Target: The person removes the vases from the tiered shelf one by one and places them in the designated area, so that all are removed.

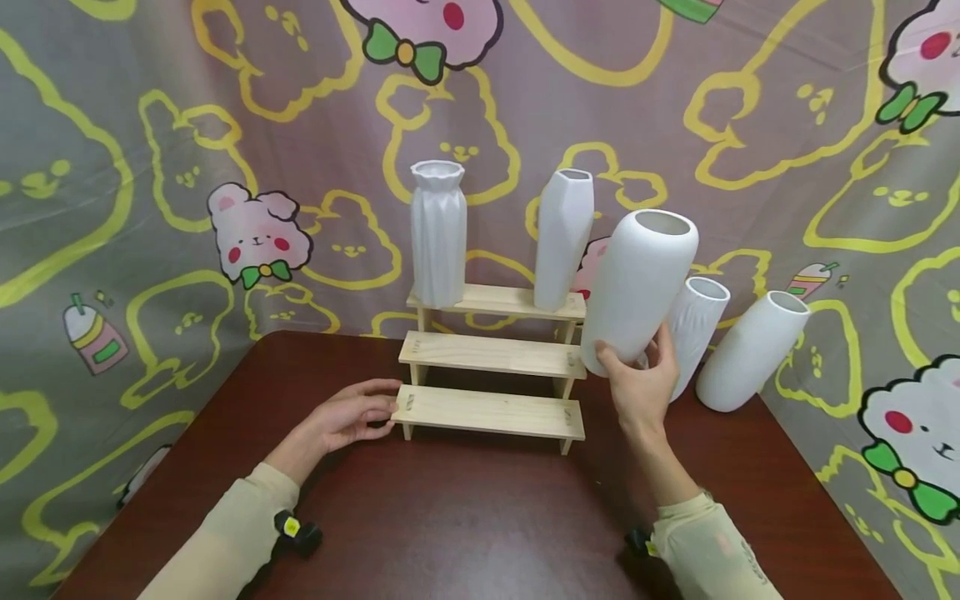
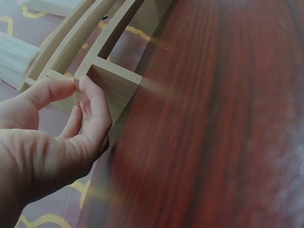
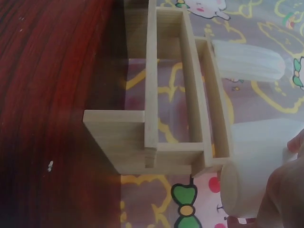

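Observation:
A smooth white vase [image 1: 643,275] is gripped near its base by my right hand [image 1: 645,379], tilted slightly to the right beside the shelf's middle step. In the right wrist view the underside of this vase [image 3: 231,189] shows. My left hand [image 1: 356,415] pinches the left end of the lowest step of a three-tier wooden display shelf [image 1: 487,408]. Thumb and fingertips meet at that board's end in the left wrist view. On the top step stand a pleated white vase [image 1: 438,237] at the left and a faceted white vase [image 1: 564,242] at the right.
Behind my right hand, a ribbed white vase [image 1: 701,325] and another smooth white vase [image 1: 750,354] stand on the dark red-brown table [image 1: 465,517]. A patterned cloth [image 1: 322,150] with cartoon figures hangs around the table's back and sides.

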Tool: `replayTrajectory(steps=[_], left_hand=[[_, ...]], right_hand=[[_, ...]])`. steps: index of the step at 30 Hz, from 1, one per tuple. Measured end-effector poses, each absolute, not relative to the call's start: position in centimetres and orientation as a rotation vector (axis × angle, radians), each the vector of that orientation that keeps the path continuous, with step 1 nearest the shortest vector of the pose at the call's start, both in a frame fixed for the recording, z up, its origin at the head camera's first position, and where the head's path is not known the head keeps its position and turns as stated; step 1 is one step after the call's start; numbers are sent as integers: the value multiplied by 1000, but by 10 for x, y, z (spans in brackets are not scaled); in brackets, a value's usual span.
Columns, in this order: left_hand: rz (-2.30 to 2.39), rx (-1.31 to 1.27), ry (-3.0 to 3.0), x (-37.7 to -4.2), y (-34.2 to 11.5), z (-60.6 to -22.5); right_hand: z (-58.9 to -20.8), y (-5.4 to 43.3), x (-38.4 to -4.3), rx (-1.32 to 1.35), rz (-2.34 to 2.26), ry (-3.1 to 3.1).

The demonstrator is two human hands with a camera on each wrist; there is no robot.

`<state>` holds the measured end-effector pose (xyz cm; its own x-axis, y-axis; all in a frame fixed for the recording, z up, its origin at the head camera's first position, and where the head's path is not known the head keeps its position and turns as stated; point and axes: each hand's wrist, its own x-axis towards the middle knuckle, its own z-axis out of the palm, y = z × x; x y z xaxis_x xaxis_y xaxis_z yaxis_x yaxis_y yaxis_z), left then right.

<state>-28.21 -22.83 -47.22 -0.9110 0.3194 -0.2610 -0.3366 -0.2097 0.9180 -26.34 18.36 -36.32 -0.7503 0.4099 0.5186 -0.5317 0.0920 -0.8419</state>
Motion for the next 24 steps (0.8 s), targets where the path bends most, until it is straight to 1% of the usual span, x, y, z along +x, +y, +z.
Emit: replayTrajectory(steps=[12, 21, 24], left_hand=[[2147, -34, 1667, -281, -229, -471], [2155, -41, 1667, -282, -229, -471], [2157, -50, 1665, -283, -228, -472]], right_hand=[[-377, 186, -270, 50, 1635, -1720], [-414, 196, -298, -101, 1646, -1745], [-421, 197, -301, -141, 1658, -1730]])
